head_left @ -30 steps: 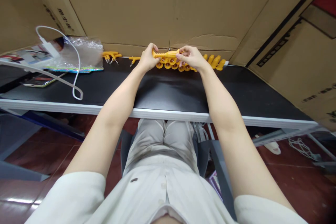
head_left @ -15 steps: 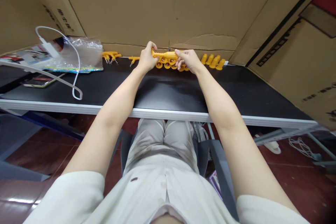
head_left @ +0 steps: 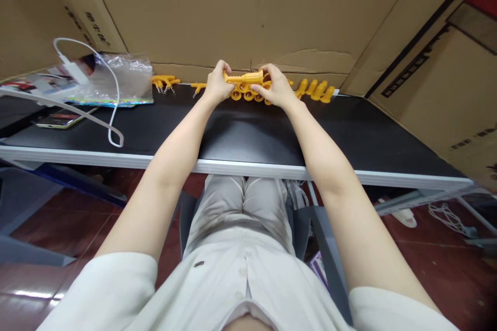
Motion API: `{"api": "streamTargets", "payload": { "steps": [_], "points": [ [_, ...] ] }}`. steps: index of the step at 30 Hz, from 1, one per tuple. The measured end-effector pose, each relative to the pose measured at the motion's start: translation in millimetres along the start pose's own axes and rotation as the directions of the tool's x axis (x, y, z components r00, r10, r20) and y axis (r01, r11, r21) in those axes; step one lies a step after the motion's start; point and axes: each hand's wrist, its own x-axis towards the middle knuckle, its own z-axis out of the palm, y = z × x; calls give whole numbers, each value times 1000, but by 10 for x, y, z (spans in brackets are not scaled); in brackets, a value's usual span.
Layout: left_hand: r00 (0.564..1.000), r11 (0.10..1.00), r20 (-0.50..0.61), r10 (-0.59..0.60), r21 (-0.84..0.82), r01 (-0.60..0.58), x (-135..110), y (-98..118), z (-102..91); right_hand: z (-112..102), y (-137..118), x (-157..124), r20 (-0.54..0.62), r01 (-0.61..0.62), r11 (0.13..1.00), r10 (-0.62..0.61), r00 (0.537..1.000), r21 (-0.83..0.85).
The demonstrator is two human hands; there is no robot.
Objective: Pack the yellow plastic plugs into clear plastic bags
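Observation:
My left hand (head_left: pixel 220 83) is closed around the narrow, ridged end of a yellow plastic corkscrew sleeve (head_left: pixel 248 78), held level above the back of the table. At its wider, flared end, my right hand (head_left: pixel 277 85) has the thumb below and the fingers above, closed about it; the fingertips are partly hidden. Under and behind it lie several yellow sleeves (head_left: pixel 247 95) with their round open ends towards me. Yellow corkscrew handles (head_left: pixel 165 80) with metal spirals lie to the left. To the right, several more yellow sleeves (head_left: pixel 319 91) lean in a row.
A tall cardboard wall (head_left: pixel 194 15) closes off the back of the black table (head_left: pixel 248 134). On the left are a clear plastic bag (head_left: pixel 124 75), a white cable (head_left: pixel 115 93) and a phone (head_left: pixel 62 119). Another cardboard panel (head_left: pixel 435 88) stands at the right.
My right hand has shifted slightly left and turned, its thumb now under the sleeve's flared end, which shows more fully. My left hand has stayed nearly still.

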Motion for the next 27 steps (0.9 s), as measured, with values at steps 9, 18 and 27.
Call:
{"api": "streamTargets", "payload": {
  "steps": [9, 18, 27],
  "points": [
    [992, 991, 73, -107, -76, 113, -27, 127, 59, -220, -114, -69, -7, 196, 924, -210, 978, -329],
    [1000, 998, 24, 4, -58, -2, -36, 126, 57, -303, -352, -62, 80, 182, 922, -164, 983, -342],
    [990, 990, -33, 140, -4, -140, -120, 254, 29, -311, -382, -32, 60, 59, 983, -49, 997, -174]
  ]
}}
